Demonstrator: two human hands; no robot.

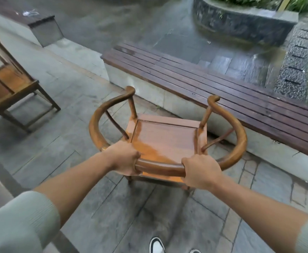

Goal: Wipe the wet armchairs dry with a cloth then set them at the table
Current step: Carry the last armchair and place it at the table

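— Why grip there?

— Both hands wrap the curved back rail of the round-backed brown wooden armchair (165, 141): left hand (125, 157) and right hand (201, 170) curled tight, seat just beyond the fingers. Balanced for carrying, probably.

— Dry?

— The seat shines; possibly damp. No cloth or table visible.
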